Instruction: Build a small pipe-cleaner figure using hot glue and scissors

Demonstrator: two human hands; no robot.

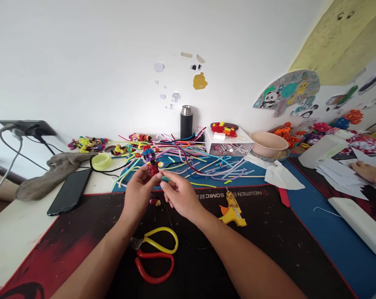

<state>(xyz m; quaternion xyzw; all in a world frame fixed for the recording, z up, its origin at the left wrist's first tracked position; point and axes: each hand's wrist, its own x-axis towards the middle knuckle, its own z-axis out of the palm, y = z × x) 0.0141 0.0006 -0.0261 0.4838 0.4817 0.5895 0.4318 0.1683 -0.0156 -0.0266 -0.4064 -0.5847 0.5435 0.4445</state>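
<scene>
A small pipe-cleaner doll (153,167) with a red body, a purple face and blue-and-red hair stands upright in my left hand (140,186), whose thumb and fingers close round its lower part. Close beside it, my right hand (180,193) has thumb and forefinger pinched together near the doll's base. A bit of teal shows at those fingertips, but what they hold is unclear. Below the hands, another small red-and-yellow piece (155,202) lies on the black mat. Scissors (158,253) with one yellow and one red handle lie nearer me, and a yellow glue gun (233,211) rests to the right.
Loose pipe cleaners (203,164) spread along the back, near a black thermos (186,122) and a white box (230,143). A pink bowl (269,144) stands farther right. A phone (70,192) lies left. Another person's hand (367,172) touches white papers (339,176).
</scene>
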